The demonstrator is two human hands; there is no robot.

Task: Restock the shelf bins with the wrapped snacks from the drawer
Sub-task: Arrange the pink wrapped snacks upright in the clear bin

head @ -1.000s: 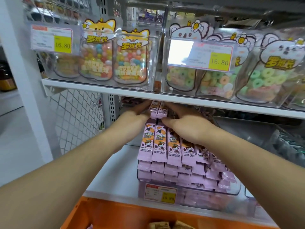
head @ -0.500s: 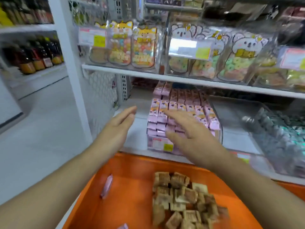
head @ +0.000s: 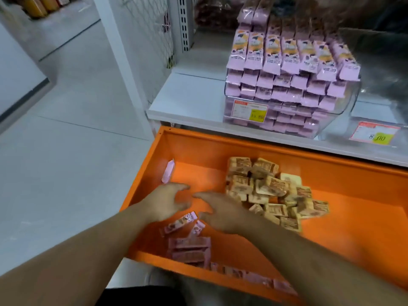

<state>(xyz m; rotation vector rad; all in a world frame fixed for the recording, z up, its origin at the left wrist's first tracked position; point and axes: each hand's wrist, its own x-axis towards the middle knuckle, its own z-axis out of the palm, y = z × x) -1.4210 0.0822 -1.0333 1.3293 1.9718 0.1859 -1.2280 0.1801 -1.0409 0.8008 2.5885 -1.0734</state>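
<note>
An open orange drawer (head: pixel 254 149) sits below the white shelf. Several pink wrapped snacks (head: pixel 189 248) lie at its front left, and one more pink snack (head: pixel 168 171) leans on the left wall. My left hand (head: pixel 165 204) and my right hand (head: pixel 223 210) hover open, fingers spread, just above the pink snacks, holding nothing. On the shelf stands a clear bin (head: pixel 337 115) stacked high with the same pink snacks (head: pixel 289 62).
A heap of brown wrapped snacks (head: pixel 271 191) fills the drawer's middle. A second clear bin with a price tag (head: pixel 375 134) stands at the right of the shelf (head: pixel 187 96). Grey floor (head: pixel 66 151) lies to the left, beside a wire mesh side panel (head: pixel 152 40).
Both hands have left the pink snack bin on the shelf and come down into the drawer. The view has tilted down from the shelves to the drawer.
</note>
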